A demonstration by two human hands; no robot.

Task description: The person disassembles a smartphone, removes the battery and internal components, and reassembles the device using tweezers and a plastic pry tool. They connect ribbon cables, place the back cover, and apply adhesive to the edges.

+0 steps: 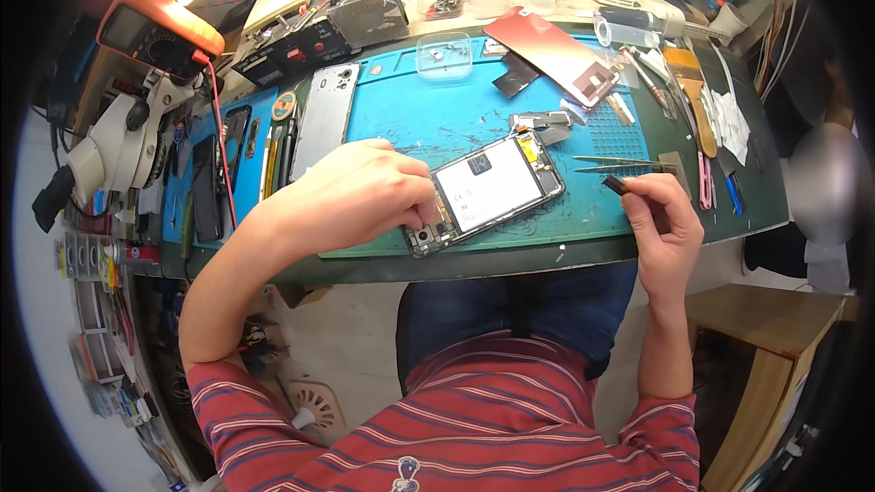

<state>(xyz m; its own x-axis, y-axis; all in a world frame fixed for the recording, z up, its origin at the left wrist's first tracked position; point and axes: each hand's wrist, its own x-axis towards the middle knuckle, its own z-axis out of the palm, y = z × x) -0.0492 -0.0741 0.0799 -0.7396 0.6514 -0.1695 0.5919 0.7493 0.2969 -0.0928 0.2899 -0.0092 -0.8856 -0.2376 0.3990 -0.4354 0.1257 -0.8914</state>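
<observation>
Partly, the opened phone [492,184] is hidden at its camera end, where the lower-left corner is covered by the fingertips of the left hand [387,184]; beside them, one round lens [422,236] is left visible. The left fingers are bent and drawn close together, and whether anything is pinched between them cannot be told. By the right hand [667,223], a small dark piece [616,184] is held between thumb and forefinger; its kind cannot be made out. One opened phone is counted, set down at a slant near the front edge of the blue mat [392,109], with its white battery [488,196] exposed. It is touched at its left end by the left fingers and lies well apart from the right ones. One pair of tweezers [647,163] is noted between the phone and the right hand, just beyond the dark piece. Farther out, one reddish panel [538,41], one silver-grey panel [326,114] and one clear box [444,56] are found. At upper left, one orange multimeter [159,27] is recorded, its display illegible.
</observation>
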